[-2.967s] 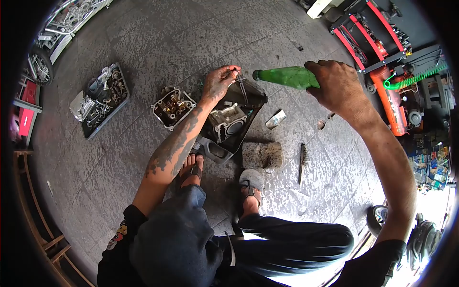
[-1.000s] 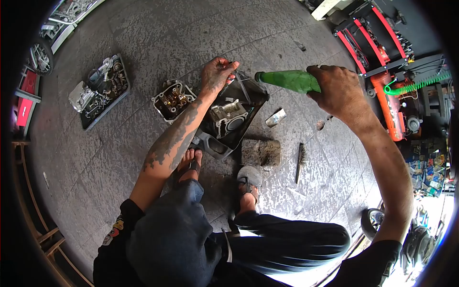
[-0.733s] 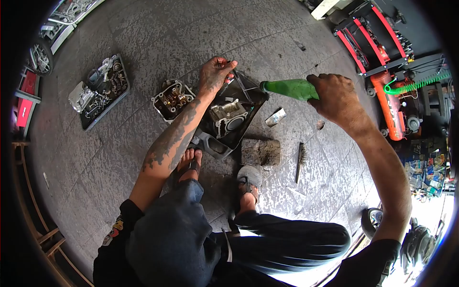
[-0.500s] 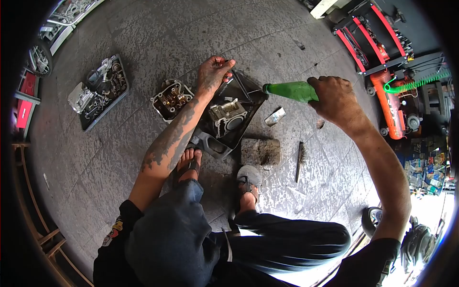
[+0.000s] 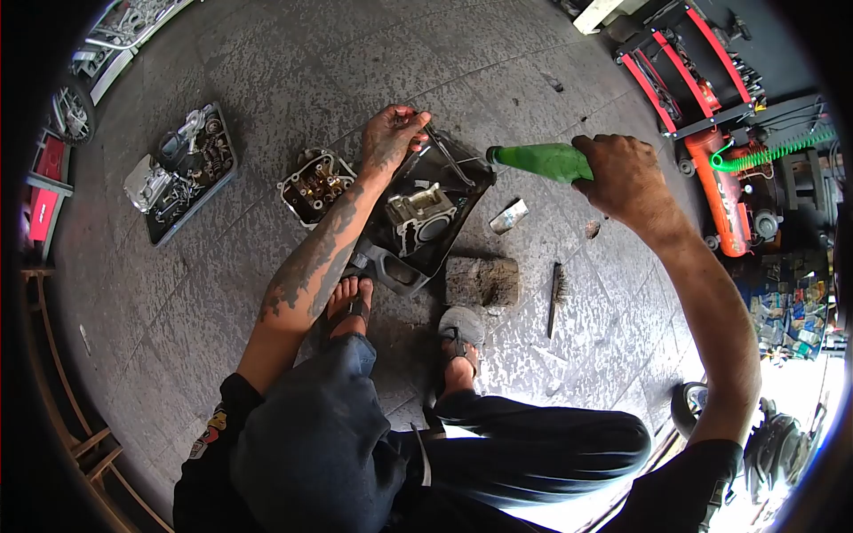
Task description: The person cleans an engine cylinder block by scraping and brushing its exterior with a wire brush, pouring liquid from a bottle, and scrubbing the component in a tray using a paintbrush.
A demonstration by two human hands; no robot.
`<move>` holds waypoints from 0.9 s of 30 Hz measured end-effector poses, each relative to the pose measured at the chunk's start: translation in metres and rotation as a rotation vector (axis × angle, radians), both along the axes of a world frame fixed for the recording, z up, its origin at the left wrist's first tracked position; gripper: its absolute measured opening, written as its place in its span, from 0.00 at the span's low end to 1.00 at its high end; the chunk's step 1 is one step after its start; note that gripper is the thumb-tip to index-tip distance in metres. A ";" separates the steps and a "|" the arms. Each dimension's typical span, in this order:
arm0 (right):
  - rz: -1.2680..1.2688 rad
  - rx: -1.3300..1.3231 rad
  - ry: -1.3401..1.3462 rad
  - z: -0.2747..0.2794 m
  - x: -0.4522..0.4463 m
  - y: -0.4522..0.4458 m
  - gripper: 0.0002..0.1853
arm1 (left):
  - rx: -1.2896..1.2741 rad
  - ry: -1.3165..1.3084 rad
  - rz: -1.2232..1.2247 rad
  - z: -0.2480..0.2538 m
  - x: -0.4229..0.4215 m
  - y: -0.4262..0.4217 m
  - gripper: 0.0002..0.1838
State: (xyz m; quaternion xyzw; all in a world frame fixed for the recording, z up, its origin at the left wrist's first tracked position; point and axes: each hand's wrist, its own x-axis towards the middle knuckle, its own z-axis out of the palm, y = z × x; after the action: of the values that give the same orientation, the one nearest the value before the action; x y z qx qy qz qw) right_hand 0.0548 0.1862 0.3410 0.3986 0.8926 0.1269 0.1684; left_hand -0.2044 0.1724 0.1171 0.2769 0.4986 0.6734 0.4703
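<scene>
My right hand [image 5: 624, 178] is wrapped round a green bottle [image 5: 540, 162], which lies nearly level with its mouth pointing left by the far corner of a black tray [image 5: 464, 222]. Over the tray's far side, my left hand [image 5: 395, 138] pinches a slender dark rod-like thing [image 5: 453, 160]; its exact kind is unclear. Inside the tray sits a metal engine cylinder block [image 5: 421, 213]. A cylinder head [image 5: 318, 186] with brass-coloured parts lies on the floor just left of the tray, partly behind my left forearm.
A block [image 5: 482, 282], a wire brush [image 5: 557, 298] and a small shiny packet [image 5: 509, 216] lie right of the tray. Further left is a bin of engine parts [image 5: 195, 204]. A red tool cart [image 5: 689, 67] and an orange compressor [image 5: 730, 209] stand at the right.
The thin thing in my left hand has swung, its lower end now further right and nearer the bottle's mouth. The left hand shifted slightly left; the bottle stays nearly level.
</scene>
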 end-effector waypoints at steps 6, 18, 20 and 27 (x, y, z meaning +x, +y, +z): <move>-0.010 -0.011 -0.001 -0.019 0.013 0.003 0.16 | -0.013 -0.002 -0.006 -0.001 -0.002 -0.002 0.11; -0.082 -0.063 0.042 -0.011 0.008 -0.001 0.15 | -0.006 -0.005 -0.033 -0.004 -0.004 -0.008 0.10; -0.037 -0.043 0.095 -0.005 0.005 -0.003 0.15 | 0.018 0.008 -0.051 -0.007 -0.004 -0.007 0.11; 0.033 0.039 0.208 0.017 -0.010 -0.005 0.16 | -0.016 0.234 -0.088 -0.014 -0.006 -0.004 0.11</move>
State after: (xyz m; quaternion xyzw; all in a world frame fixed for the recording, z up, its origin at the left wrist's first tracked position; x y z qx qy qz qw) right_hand 0.0449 0.1814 0.3577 0.3981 0.9090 0.1049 0.0649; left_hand -0.2099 0.1683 0.1036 0.3715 0.5428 0.6111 0.4403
